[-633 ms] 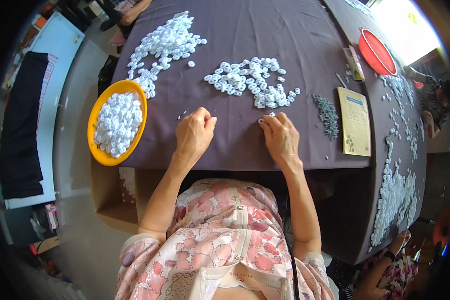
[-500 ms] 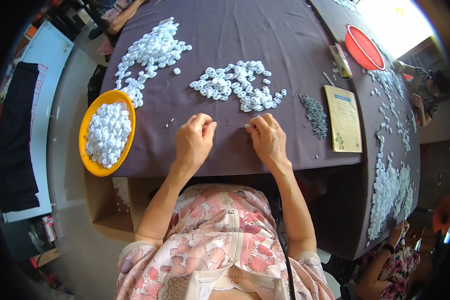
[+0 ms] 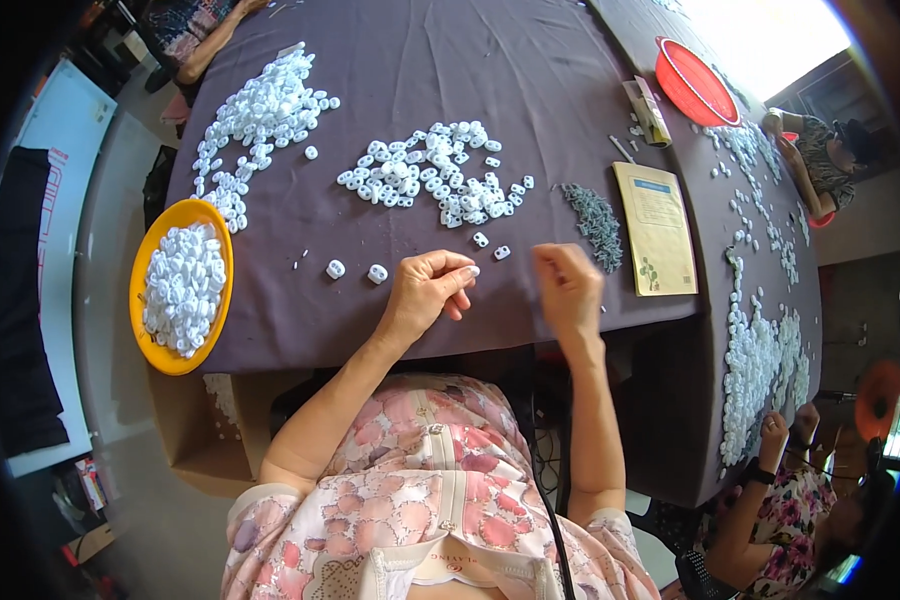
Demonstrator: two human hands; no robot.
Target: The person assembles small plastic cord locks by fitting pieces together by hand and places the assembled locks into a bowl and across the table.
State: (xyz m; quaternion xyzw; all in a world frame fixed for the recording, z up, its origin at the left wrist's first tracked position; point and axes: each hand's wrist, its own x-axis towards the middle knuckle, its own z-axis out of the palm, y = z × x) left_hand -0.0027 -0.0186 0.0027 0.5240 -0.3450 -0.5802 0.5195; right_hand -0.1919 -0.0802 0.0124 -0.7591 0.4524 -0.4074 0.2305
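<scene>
Well, L hand (image 3: 422, 292) pinches rounded white pc. (image 3: 474, 271); R hand (image 3: 570, 290) nr thin gray bits (image 3: 595, 224), grip unclear.

Tan pouch (image 3: 656, 230) is lying flat on bench (image 3: 510, 60), right side. Folded packet (image 3: 648, 112) is resting just beyond it. Red basket (image 3: 697, 82) is sitting farther out. Carton (image 3: 185, 450) is sitting below bench's near left corner. Black cloth (image 3: 35, 290) is covering part of white panel (image 3: 75, 115), far left.

A small white piece (image 3: 474, 270), mostly hidden, is pinched in the left hand (image 3: 428, 290). Two white, two-holed oval pieces (image 3: 378, 274) lie singly to its left; two similar pieces (image 3: 502, 252) lie just beyond it, near a loose white heap (image 3: 432, 174).
</scene>
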